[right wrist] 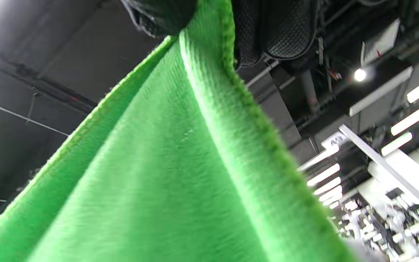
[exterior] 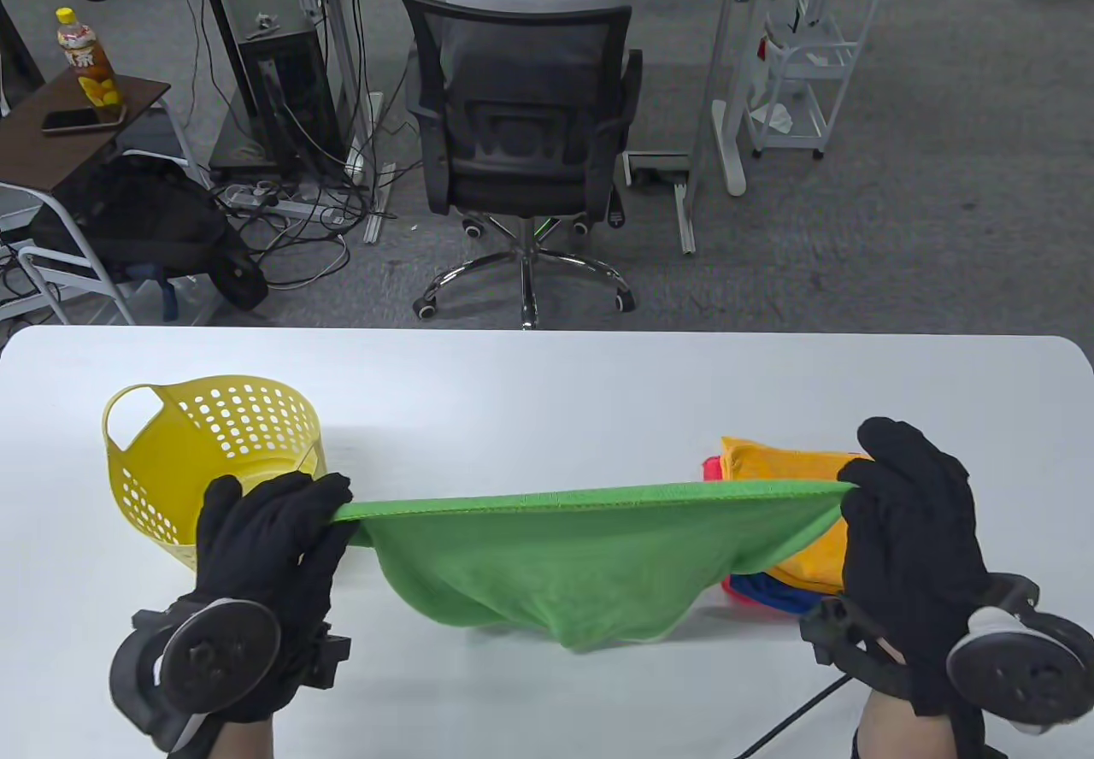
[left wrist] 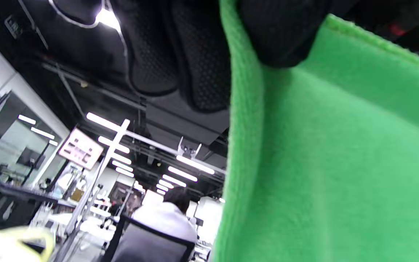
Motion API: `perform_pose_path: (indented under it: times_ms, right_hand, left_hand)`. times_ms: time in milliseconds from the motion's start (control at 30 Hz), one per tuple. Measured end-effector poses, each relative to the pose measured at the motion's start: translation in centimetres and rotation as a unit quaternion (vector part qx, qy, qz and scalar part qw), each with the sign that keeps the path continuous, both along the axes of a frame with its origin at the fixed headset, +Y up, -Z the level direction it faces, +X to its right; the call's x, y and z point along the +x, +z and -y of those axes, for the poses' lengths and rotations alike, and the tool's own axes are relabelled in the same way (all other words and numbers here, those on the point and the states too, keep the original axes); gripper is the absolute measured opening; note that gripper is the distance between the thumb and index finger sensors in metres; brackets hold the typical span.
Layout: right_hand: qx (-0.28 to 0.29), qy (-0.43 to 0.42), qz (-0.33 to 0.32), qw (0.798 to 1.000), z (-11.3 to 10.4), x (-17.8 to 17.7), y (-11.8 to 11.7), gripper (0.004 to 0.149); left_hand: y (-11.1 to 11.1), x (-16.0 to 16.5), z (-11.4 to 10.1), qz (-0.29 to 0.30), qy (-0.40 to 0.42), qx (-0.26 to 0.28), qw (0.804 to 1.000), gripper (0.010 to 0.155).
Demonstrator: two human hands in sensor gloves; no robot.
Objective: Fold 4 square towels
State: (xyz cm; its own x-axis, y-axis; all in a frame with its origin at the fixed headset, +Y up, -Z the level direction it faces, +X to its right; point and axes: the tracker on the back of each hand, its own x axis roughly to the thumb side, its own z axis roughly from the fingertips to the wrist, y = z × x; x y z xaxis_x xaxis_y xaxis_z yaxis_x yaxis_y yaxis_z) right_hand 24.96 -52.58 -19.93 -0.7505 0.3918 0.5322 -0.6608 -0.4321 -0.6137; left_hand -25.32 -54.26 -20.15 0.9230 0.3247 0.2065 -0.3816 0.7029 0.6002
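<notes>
Towel, green, hangs stretched between our hands above the table's near edge: our left hand pinches one corner, our right hand the other, the middle sagging. Behind our left hand a yellow basket stands; a towel pile lies by our right, toward the table's right edge.

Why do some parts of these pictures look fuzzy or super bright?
Table view: sharp and evenly lit, the green towel casting a soft shadow. Left wrist view: the yellow basket is a blur. Right wrist view: ceiling lights glare white, and the bottom right is smeared.
</notes>
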Motion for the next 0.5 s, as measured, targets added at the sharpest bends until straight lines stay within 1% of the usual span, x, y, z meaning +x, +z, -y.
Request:
perform_pose_path:
  times_ms: [67,100,133,200,233,267,300,333,367,400,433,500]
  right_hand:
    - [0.005,0.013,0.027,1.0,-0.5,-0.4,1.1,0.042]
    - [0.007,0.018,0.042,0.999,-0.6,-0.6,1.2,0.042]
    - [-0.001,0.025,0.056,0.998,-0.7,-0.9,0.7,0.042]
    - [-0.064,0.049,0.072,0.994,-0.5,-1.6,-1.4,0.041]
    - [-0.103,0.066,0.075,0.99,-0.2,-2.0,-3.1,0.041]
    - [-0.113,0.069,0.084,0.988,0.0,-2.2,-4.2,0.041]
    - [-0.122,0.074,0.097,0.985,0.2,-2.5,-5.9,0.04]
    - [-0.145,0.082,0.105,0.98,0.6,-2.9,-7.7,0.04]
    - [-0.155,0.086,0.11,0.978,0.7,-3.1,-8.7,0.04]
    - [-0.162,0.092,0.12,0.975,0.7,-3.4,-10.0,0.04]
    - [-0.162,0.094,0.128,0.974,0.5,-3.4,-10.4,0.04]
    - [-0.143,0.075,0.137,0.977,-0.5,-3.3,-10.4,0.04]
  left_hand:
    - [0.6,-0.1,-1.3,-0.006,-0.018,0.001,1.0,0.042]
    - [0.5,-0.2,-1.8,-0.013,-0.033,-0.013,0.999,0.043]
    - [0.0,-0.2,-2.2,-0.017,-0.061,-0.024,0.998,0.043]
    - [-1.9,-0.2,-2.6,-0.038,-0.122,-0.072,0.989,0.042]
    - [-3.6,-0.2,-2.5,-0.049,-0.148,-0.123,0.98,0.042]
    - [-4.5,-0.2,-2.4,-0.059,-0.159,-0.149,0.974,0.042]
    - [-6.0,-0.2,-2.3,-0.069,-0.172,-0.175,0.967,0.042]
    - [-7.4,-0.3,-2.4,-0.082,-0.18,-0.188,0.962,0.043]
    - [-8.2,-0.4,-2.6,-0.095,-0.186,-0.192,0.959,0.043]
    - [-9.3,-0.4,-3.6,-0.125,-0.204,-0.184,0.953,0.042]
    - [-9.5,-0.4,-4.3,-0.14,-0.212,-0.174,0.951,0.042]
    - [-9.4,-0.3,-6.7,-0.167,-0.221,-0.131,0.952,0.042]
